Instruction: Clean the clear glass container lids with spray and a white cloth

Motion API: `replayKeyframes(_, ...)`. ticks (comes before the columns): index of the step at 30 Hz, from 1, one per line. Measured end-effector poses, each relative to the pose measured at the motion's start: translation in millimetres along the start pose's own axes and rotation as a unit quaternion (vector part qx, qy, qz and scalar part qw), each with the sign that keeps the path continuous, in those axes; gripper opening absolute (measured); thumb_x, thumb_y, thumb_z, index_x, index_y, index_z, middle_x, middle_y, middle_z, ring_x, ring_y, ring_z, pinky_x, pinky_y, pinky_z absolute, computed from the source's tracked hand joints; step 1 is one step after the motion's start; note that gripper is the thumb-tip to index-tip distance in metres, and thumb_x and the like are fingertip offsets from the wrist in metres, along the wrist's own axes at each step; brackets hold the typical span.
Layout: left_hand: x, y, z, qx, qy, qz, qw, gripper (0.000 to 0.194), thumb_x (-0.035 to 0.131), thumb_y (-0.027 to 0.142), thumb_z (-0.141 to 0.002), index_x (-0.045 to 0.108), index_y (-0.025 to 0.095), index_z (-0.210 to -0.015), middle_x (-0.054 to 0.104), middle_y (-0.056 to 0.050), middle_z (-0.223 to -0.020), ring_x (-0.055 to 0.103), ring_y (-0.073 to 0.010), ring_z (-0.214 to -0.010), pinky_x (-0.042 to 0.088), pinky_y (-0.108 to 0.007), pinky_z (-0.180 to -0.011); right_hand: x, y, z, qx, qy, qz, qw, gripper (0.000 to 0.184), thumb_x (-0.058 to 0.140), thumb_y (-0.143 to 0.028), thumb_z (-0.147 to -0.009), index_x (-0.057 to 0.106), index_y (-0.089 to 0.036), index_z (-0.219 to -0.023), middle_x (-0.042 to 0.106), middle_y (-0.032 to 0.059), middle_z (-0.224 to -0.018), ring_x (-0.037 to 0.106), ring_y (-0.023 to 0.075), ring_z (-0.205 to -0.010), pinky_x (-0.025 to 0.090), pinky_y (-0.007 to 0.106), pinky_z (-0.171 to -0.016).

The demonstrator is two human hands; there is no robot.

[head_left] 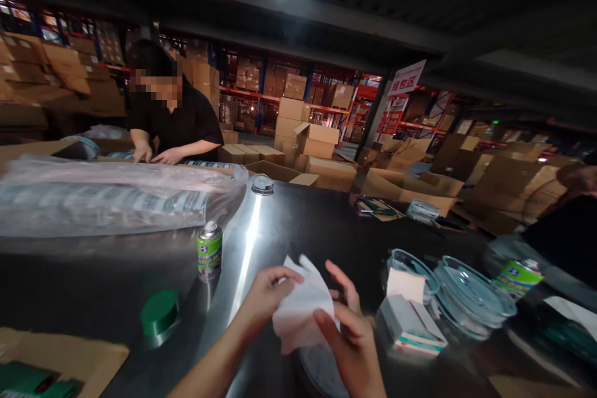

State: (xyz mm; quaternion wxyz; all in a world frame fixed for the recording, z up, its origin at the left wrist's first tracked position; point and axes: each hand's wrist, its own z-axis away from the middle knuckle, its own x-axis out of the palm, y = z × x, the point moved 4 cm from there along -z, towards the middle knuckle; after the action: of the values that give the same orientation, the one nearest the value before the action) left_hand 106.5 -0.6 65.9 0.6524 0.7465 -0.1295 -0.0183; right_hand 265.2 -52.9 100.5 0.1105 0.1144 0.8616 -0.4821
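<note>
Over the metal table, a thin white tissue point(305, 308) hangs between my hands. My left hand point(268, 298) pinches its upper left part between thumb and fingers. At the tissue's right side is my right hand point(349, 329), its thumb over the sheet, another finger at the edge behind it and the index finger raised apart. Below the tissue, a round clear container point(321, 370) is partly hidden by the tissue and my right hand. Close by on the right stands a small white box point(413, 326) with its flap up.
Left of my hands are a green-labelled spray can point(209, 252) and a green tape roll point(159, 314). Stacked clear lids point(473, 298) and another spray can point(517, 280) are at right. Plastic-wrapped goods point(116, 199) lie far left, before a co-worker point(175, 118). A round lid point(262, 185) sits ahead.
</note>
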Motion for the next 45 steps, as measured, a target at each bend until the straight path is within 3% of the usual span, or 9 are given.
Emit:
replayKeyframes(4, 13.2, -10, -1, 0.01, -0.072, -0.041, 0.996, 0.037, 0.072, 0.048, -0.07, 0.071, 0.014, -0.055, 0.062, -0.006, -0.068, 0.055, -0.0169, -0.067, 0.039, -0.025, -0.058, -15, -6, 1, -0.045, 0.026, 0.058, 0.997, 0.029, 0.061, -0.045, -0.083, 0.073, -0.027, -0.065, 0.067, 0.0113, -0.113, 0.056, 0.0307, -0.11, 0.043, 0.041, -0.095)
replayKeyframes(9, 12.1, 11, 7, 0.105, -0.029, -0.049, 0.993, 0.048, 0.048, 0.057, -0.086, 0.076, 0.018, -0.091, 0.065, -0.011, -0.109, 0.055, -0.0245, -0.102, 0.042, -0.032, -0.086, -24, -4, -1, -0.006, 0.054, 0.012, 0.998, 0.023, 0.061, -0.041, -0.084, 0.076, -0.024, -0.083, 0.071, 0.0077, -0.085, 0.066, 0.0218, -0.078, 0.051, 0.025, -0.065)
replayKeyframes(12, 19.4, 15, 15, 0.065, -0.096, 0.024, 0.993, 0.048, 0.063, 0.057, -0.077, 0.069, 0.017, -0.104, 0.066, -0.008, -0.098, 0.059, -0.0197, -0.086, 0.044, -0.028, -0.073, -21, -4, -3, -0.001, 0.048, -0.001, 0.999, 0.018, 0.066, -0.038, -0.081, 0.075, -0.023, -0.079, 0.07, 0.0052, -0.083, 0.065, 0.0194, -0.077, 0.05, 0.021, -0.066)
replayKeyframes(14, 23.0, 12, 19, 0.03, -0.099, 0.052, 0.993, 0.043, 0.074, 0.05, -0.07, 0.066, 0.015, -0.094, 0.062, -0.002, -0.076, 0.054, -0.0126, -0.066, 0.039, -0.021, -0.058, -19, -3, -3, 0.002, 0.044, -0.009, 0.999, 0.015, 0.068, -0.036, -0.078, 0.073, -0.022, -0.077, 0.068, 0.0041, -0.081, 0.063, 0.0179, -0.074, 0.048, 0.02, -0.063)
replayKeyframes(17, 26.5, 6, 21, 0.006, -0.075, 0.1, 0.992, 0.036, 0.069, 0.048, -0.075, 0.054, 0.015, -0.076, 0.047, 0.005, -0.057, 0.039, -0.0064, -0.05, 0.027, -0.017, -0.047, -16, -1, -3, 0.002, 0.051, -0.013, 0.999, 0.017, 0.069, -0.037, -0.077, 0.07, -0.021, -0.07, 0.06, 0.0017, -0.071, 0.056, 0.0146, -0.064, 0.043, 0.019, -0.054)
replayKeyframes(21, 30.2, 6, 24, 0.009, -0.05, 0.144, 0.988, 0.037, 0.064, 0.05, -0.079, 0.049, 0.017, -0.081, 0.046, 0.006, -0.06, 0.038, -0.0065, -0.051, 0.028, -0.017, -0.047, -11, 8, -3, 0.055, 0.05, -0.046, 0.996, 0.027, 0.068, -0.043, -0.076, 0.067, -0.019, -0.065, 0.047, -0.0013, -0.062, 0.045, 0.0123, -0.057, 0.037, 0.02, -0.049)
replayKeyframes(25, 29.3, 8, 28, 0.036, 0.003, 0.11, 0.993, 0.035, 0.057, 0.051, -0.084, 0.049, 0.018, -0.082, 0.043, 0.006, -0.062, 0.037, -0.007, -0.053, 0.029, -0.017, -0.047, -3, 15, 0, 0.121, 0.022, -0.088, 0.989, 0.029, 0.069, -0.047, -0.074, 0.07, -0.018, -0.075, 0.052, 0.0004, -0.066, 0.047, 0.0145, -0.063, 0.039, 0.022, -0.054)
replayKeyframes(31, 27.5, 11, 26, 0.078, 0.051, 0.014, 0.996, 0.034, 0.052, 0.049, -0.087, 0.053, 0.017, -0.078, 0.04, 0.005, -0.059, 0.035, -0.0083, -0.052, 0.028, -0.019, -0.046, 1, 17, 1, 0.096, -0.001, -0.096, 0.991, 0.033, 0.067, -0.048, -0.076, 0.067, -0.018, -0.065, 0.047, -0.0008, -0.063, 0.042, 0.0126, -0.059, 0.033, 0.021, -0.05)
replayKeyframes(45, 29.0, 10, 30, 0.081, 0.05, 0.036, 0.995, 0.031, 0.053, 0.046, -0.088, 0.057, 0.016, -0.085, 0.048, 0.002, -0.065, 0.041, -0.0095, -0.057, 0.032, -0.019, -0.049, 1, 17, 4, 0.173, 0.014, -0.089, 0.981, 0.036, 0.067, -0.053, -0.074, 0.074, -0.017, -0.074, 0.063, 0.0028, -0.065, 0.053, 0.0169, -0.061, 0.041, 0.024, -0.053)
